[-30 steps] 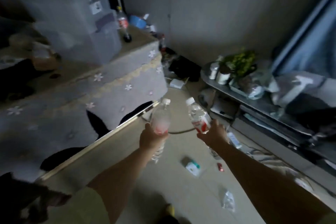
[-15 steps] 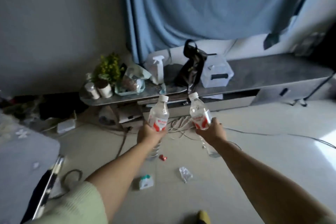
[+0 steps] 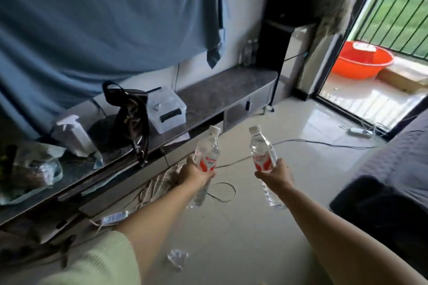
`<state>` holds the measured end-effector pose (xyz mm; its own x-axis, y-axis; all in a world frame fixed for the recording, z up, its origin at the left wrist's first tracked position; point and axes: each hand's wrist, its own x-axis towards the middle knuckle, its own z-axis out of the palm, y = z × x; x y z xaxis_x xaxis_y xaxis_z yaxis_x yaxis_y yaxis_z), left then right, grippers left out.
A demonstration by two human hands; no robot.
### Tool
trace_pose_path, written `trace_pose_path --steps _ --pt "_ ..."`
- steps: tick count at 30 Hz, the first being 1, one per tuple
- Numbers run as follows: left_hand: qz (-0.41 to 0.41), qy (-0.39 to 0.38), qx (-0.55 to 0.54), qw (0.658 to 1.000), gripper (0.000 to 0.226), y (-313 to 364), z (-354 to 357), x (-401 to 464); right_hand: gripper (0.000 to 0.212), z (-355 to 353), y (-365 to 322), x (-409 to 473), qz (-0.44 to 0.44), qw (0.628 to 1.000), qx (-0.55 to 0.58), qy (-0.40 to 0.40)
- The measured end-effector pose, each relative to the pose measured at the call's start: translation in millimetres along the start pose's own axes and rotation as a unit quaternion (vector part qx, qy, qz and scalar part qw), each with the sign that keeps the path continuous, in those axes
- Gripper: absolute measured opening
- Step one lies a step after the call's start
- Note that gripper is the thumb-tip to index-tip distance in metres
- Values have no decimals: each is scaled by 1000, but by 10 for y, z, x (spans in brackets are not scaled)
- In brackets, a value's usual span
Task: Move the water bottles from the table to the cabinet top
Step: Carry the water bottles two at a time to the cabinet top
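Swinging further right, you've brought the long cabinet top [image 3: 222, 92] into full view ahead, your left hand [image 3: 193, 174] wrapped round one water bottle [image 3: 207, 154] and your right hand [image 3: 275, 176] round the other [image 3: 262, 152], both upright, ready to set down.

Low cabinet top [image 3: 222, 92]; dark handbag [image 3: 130, 111], clear box [image 3: 168, 109], spray bottle [image 3: 74, 133]

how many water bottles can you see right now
2 clearly: one water bottle in the left hand, another in the right hand. Blurry clear shapes at the cabinet's far end may be more.
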<state>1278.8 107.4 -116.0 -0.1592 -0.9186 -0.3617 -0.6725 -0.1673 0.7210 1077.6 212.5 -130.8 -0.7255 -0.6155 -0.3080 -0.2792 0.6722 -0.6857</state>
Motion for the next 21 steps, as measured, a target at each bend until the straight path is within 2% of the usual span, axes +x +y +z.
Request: trace_pose_path --steps 10,16,21 --pt "50 -58 10 997 61 1465 1466 575 60 -1398 463 1421 44 998 5 51" --pt "68 -86 27 994 60 2077 1972 1092 60 -1690 488 2149 67 996 24 59" --pt "99 -103 27 989 63 2708 2319 1888 59 -1886 289 3078 63 995 29 76"
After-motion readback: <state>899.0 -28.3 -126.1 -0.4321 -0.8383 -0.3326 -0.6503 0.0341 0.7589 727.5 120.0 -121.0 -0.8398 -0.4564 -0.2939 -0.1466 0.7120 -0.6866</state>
